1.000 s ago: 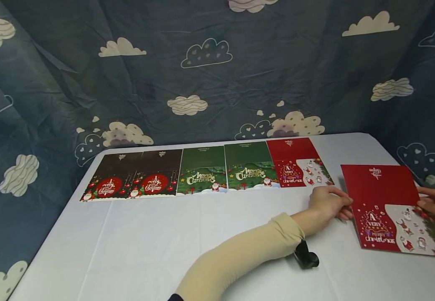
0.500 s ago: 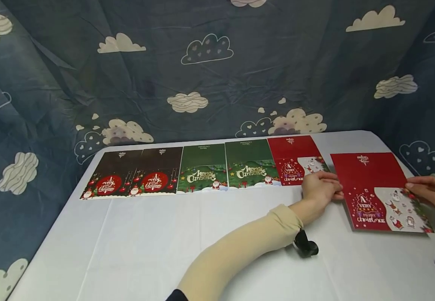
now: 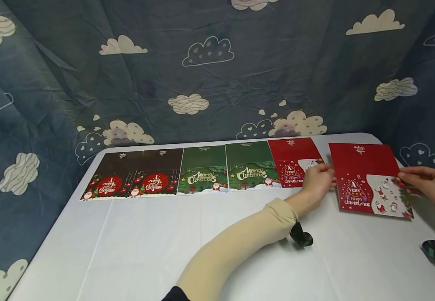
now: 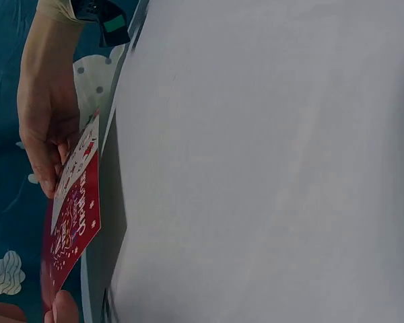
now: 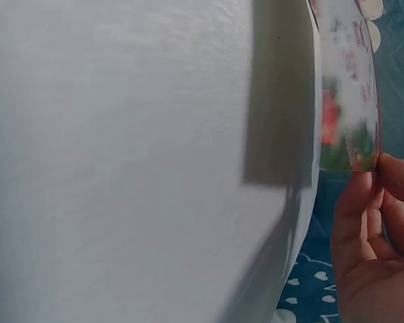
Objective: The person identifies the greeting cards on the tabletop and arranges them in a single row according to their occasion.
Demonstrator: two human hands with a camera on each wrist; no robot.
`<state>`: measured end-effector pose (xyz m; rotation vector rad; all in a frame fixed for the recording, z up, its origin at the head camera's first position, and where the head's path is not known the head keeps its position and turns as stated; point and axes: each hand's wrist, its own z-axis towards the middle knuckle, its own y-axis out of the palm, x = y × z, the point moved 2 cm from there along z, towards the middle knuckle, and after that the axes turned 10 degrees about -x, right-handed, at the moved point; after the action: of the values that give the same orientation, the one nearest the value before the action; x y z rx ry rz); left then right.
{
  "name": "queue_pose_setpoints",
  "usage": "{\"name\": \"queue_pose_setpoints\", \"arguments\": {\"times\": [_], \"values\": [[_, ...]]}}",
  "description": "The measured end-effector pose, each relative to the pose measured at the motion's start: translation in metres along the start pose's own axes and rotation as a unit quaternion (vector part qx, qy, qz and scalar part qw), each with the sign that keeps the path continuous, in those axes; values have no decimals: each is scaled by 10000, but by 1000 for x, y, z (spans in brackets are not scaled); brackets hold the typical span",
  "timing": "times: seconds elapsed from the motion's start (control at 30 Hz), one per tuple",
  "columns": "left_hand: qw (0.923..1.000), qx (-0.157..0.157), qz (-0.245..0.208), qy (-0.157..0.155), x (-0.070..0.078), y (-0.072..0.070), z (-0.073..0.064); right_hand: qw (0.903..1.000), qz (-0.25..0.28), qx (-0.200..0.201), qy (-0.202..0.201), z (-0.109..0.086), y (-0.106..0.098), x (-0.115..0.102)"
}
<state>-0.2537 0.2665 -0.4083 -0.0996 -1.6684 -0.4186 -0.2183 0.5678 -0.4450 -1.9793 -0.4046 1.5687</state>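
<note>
A red Christmas card [image 3: 356, 167], unfolded, with a tree design and a white panel, is held up a little over the right part of the table; its shadow falls below it in the right wrist view. My left hand [image 3: 315, 182] pinches its left edge, thumb and fingertip on either side in the left wrist view. At the opposite edge my right hand [image 3: 431, 188] grips the card between thumb and fingers. Just left of it lies a matching red card [image 3: 290, 152], its right part covered by my left hand.
Two green cards [image 3: 204, 156] [image 3: 245, 152] and two dark brown cards [image 3: 123, 165] [image 3: 161, 161] continue the row leftward along the back of the white-covered table [image 3: 157, 246]. Behind hangs a dark cloud-print cloth [image 3: 258, 79]. Black wrist cameras [image 3: 301, 236] hang off both wrists.
Both hands have carried the red card toward the back of the table and somewhat left, nearer the row. The cards in the row have stayed put.
</note>
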Motion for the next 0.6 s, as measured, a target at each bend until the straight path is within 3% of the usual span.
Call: {"name": "queue_pose_setpoints", "arguments": {"times": [0.2,0.27,0.47,0.6], "values": [[9996,15,272,54,8,-5,8,9999,-159,-2,-4,22,1,7],[9997,49,235,40,10,-6,12,9999,-116,-22,16,25,2,0],[9985,-100,-546,-3,9,-7,25,9997,-95,-205,87,15,3,-52],[9936,-340,-1066,-114,9,-10,33,9989,-248,-304,248,27,2,-58]]}}
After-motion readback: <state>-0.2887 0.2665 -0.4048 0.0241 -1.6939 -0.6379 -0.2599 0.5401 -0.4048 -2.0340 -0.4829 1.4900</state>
